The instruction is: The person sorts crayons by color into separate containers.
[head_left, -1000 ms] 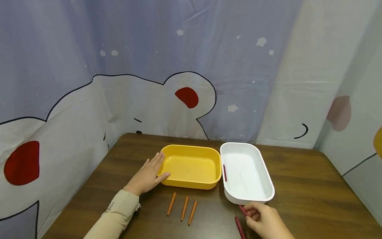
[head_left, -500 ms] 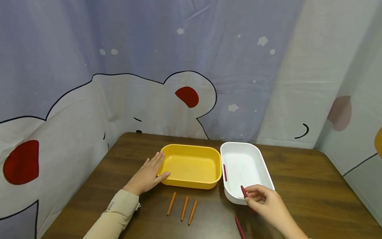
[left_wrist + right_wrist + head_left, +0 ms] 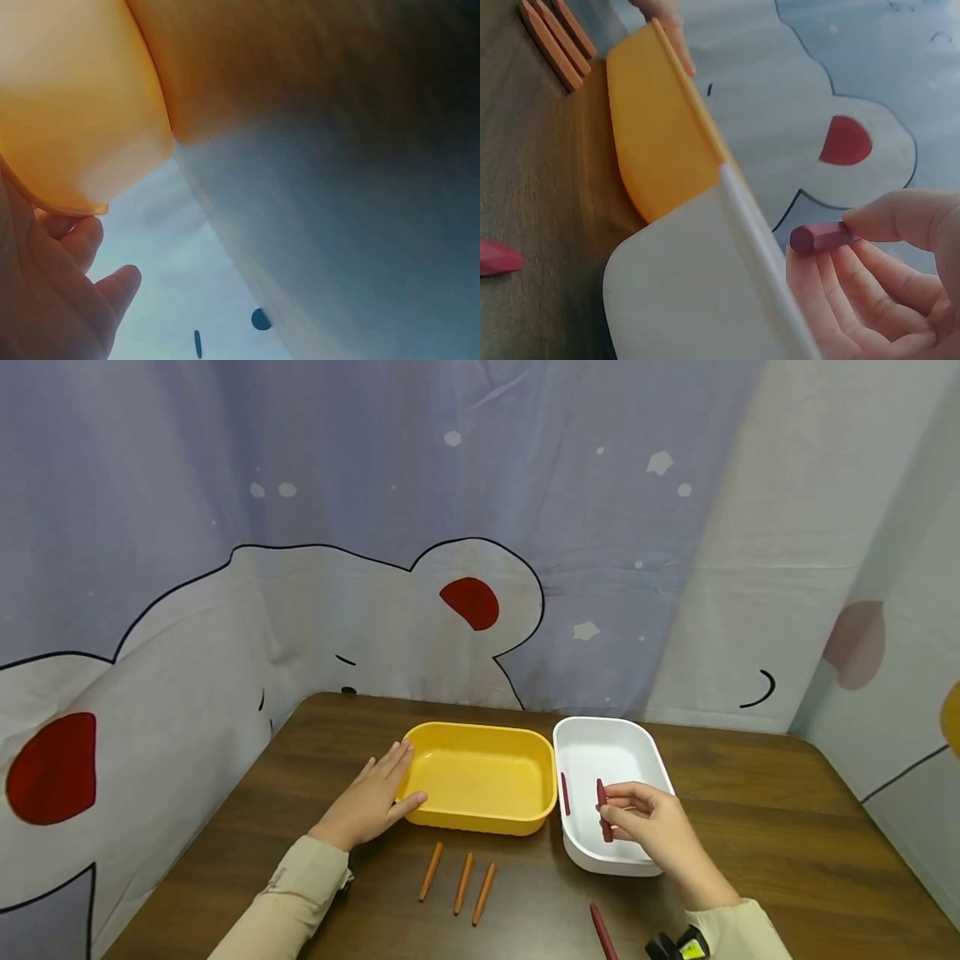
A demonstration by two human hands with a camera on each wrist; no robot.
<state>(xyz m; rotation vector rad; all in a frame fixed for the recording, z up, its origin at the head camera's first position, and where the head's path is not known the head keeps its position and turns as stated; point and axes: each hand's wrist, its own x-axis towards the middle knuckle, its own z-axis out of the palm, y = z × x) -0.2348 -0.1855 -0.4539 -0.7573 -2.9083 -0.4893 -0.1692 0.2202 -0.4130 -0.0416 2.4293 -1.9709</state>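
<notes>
My right hand (image 3: 651, 827) pinches a dark red crayon (image 3: 604, 811) between thumb and fingers over the white bin (image 3: 617, 862). The right wrist view shows the end of this crayon (image 3: 821, 237) facing the camera. Another dark red crayon (image 3: 566, 794) lies inside the white bin along its left wall. My left hand (image 3: 372, 799) rests with straight fingers on the left rim of the yellow bin (image 3: 480, 822). In the left wrist view the fingers of the left hand (image 3: 71, 289) touch the yellow bin's edge (image 3: 82, 202).
Three orange-brown crayons (image 3: 463, 883) lie side by side in front of the yellow bin. A dark red crayon (image 3: 603, 933) is on the wooden table (image 3: 787, 835) in front of the white bin. Behind the table hangs a printed curtain (image 3: 375, 610). The two bins stand side by side.
My right hand has lifted the dark red crayon from the table in front of the white bin and carried it forward over that bin. The left hand has stayed in place.
</notes>
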